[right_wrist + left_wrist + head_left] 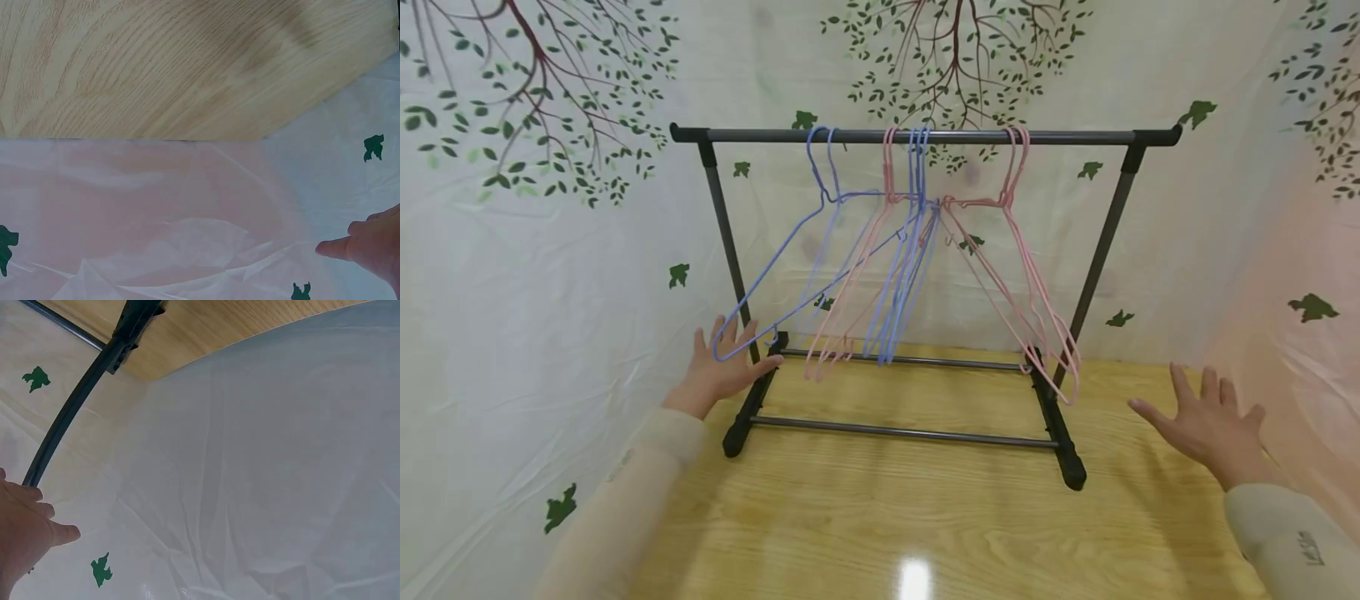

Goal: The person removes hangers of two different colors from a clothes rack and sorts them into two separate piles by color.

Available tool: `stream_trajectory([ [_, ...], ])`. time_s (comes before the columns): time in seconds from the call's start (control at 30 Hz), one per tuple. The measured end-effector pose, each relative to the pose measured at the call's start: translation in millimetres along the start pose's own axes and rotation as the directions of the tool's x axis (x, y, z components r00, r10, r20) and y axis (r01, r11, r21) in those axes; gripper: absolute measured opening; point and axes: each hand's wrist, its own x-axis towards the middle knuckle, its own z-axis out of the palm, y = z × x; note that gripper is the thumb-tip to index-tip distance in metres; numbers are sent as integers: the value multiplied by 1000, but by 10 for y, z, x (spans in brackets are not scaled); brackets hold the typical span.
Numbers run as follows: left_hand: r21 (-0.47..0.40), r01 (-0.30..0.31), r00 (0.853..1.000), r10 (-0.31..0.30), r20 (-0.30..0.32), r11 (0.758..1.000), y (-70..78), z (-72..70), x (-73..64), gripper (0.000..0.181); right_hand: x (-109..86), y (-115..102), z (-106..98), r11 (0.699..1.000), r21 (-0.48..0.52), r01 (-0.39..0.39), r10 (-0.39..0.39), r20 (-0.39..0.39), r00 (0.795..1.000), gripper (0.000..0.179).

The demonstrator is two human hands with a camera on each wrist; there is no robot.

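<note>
A black garment rack (1067,136) stands on a wooden surface, with several blue and pink wire hangers on its top rail. Leftmost hangs a blue hanger (775,259), its lower corner overlapping my left hand (721,367) in the head view; whether they touch I cannot tell. That hand is beside the rack's left post with fingers spread, holding nothing. Pink hangers (887,179) and bunched blue hangers (917,171) hang mid-rail, and more pink hangers (1006,196) to the right. Right of the rack, my right hand (1213,429) is held out, fingers apart and nothing in it.
A pale cloth (587,275) printed with branches and green leaves surrounds the wooden surface (850,508) at the back and sides. Low crossbars (902,431) join the rack's two black feet.
</note>
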Motion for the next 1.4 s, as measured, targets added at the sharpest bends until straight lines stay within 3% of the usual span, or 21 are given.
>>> stream_trajectory([
  [0.3, -72, 18, 997, -23, -73, 997, -183, -218, 40, 100, 45, -84, -62, 1000, -3, 17, -17, -33, 999, 104],
  [0.5, -65, 36, 992, -44, -115, 997, -313, -379, 185, 104, 87, -156, -120, 999, 0, 39, -39, -41, 998, 105],
  [0.77, -166, 39, 992, -59, -115, 985, -295, -591, 358, 101, 121, -197, -205, 999, -17, 47, -48, -71, 996, 104],
  [1.07, -317, 41, 995, -68, -73, 947, -278, -709, 520, 103, 205, -297, -330, 998, -24, 66, -67, -65, 996, 105],
  [1.2, -380, 35, 991, -82, -108, 925, -276, -721, 566, 92, 244, -346, -375, 997, -22, 69, -70, -74, 995, 105],
  [1.4, -500, -2, 979, -100, -178, 866, -244, -706, 613, 64, 271, -394, -441, 997, -19, 81, -82, -96, 992, 102],
])
